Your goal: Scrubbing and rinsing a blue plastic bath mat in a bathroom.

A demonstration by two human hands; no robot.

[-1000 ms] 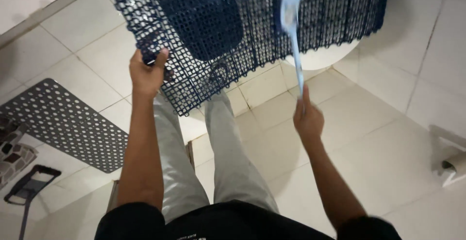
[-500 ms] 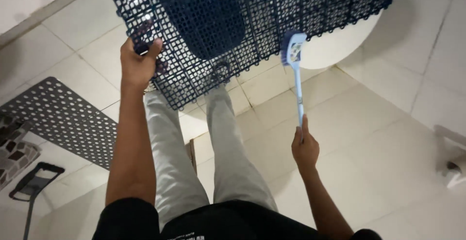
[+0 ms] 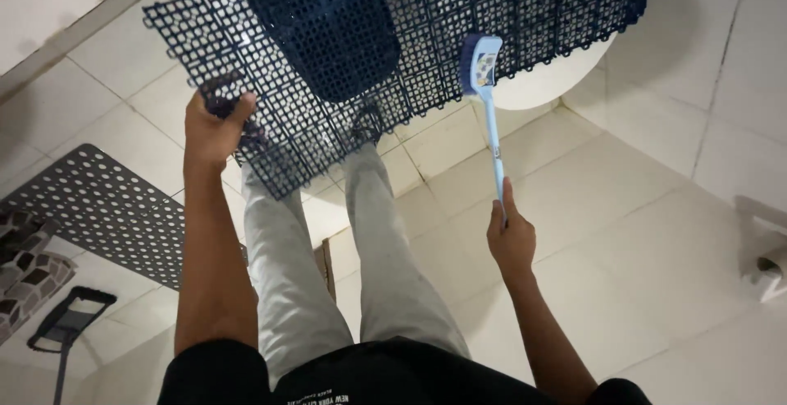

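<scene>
Dark blue grid mat (image 3: 426, 52) is held up off the white tiled floor (image 3: 656, 233) by the left hand (image 3: 211, 130), fingers clamped around its near-left edge. Mat is tilted, spreading away from the person and to the right; a denser dark blue panel (image 3: 328, 20) lies on its upper middle.

Light blue long-handled brush (image 3: 490, 118) is gripped at the handle's lower end by the right hand (image 3: 510, 237), fingers closed, index finger laid along the shaft. Long axis runs nearly straight up the frame, away from the body, leaning slightly left. Brush head (image 3: 479, 62) is at the far end, on or just over the mat's near-right edge; contact can't be confirmed.

Key relation: mat lies directly beyond the right hand along the brush axis, so the bristle end is the nearer tool to the mat surface. Left hand is well apart from the brush head, across the mat's near edge.

White round basin (image 3: 557, 77) is seen under the mat's right part. Grey perforated mat (image 3: 90, 208) lies on the floor at left.
</scene>
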